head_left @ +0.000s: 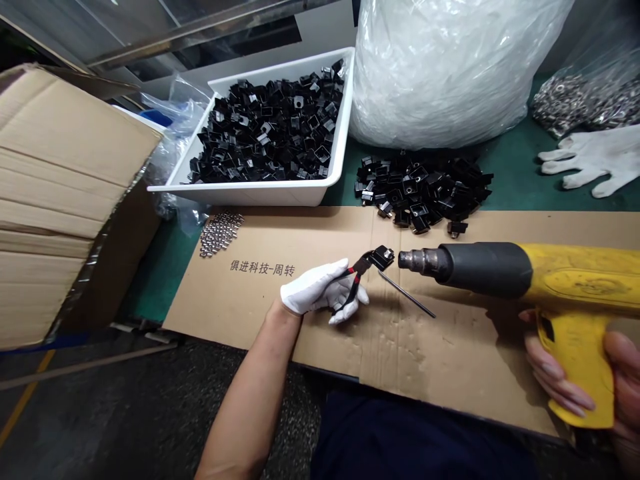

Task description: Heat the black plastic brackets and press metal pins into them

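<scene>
My left hand (325, 290), in a white glove, is closed around a pair of pliers (356, 270) with black and red handles. The plier jaws grip a small black plastic part (383, 259) with a shiny metal bit on it. Bare and wrapped round the handle, my right hand (560, 373) holds a yellow heat gun (575, 273). Its dark metal nozzle points left, just short of the black part. A thin metal rod (407, 293) lies on the cardboard sheet (450, 360) below the nozzle.
Behind stands a white tray (240, 193) full of black parts, with a pile of similar parts (425, 190) to its right. Small metal pieces (220, 233) lie at left. Around are a cardboard box (65, 187), a large plastic bag (445, 73), bagged metal rings (565, 100) and a white glove (595, 157).
</scene>
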